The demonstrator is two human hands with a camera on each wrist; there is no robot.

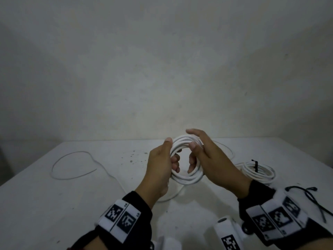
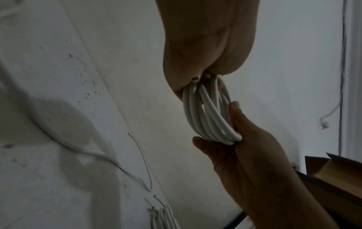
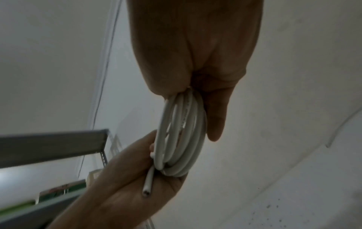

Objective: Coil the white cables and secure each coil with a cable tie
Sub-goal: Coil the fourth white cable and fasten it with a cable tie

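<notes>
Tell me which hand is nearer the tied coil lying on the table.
Right. The right hand holds the white coil just left of the tied coil; the left hand grips that coil's far side.

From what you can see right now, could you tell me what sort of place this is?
Probably a plain workroom or storage room: a bare white table against an unpainted wall, a tied cable coil on the table, and metal shelving and a cardboard box nearby.
</notes>
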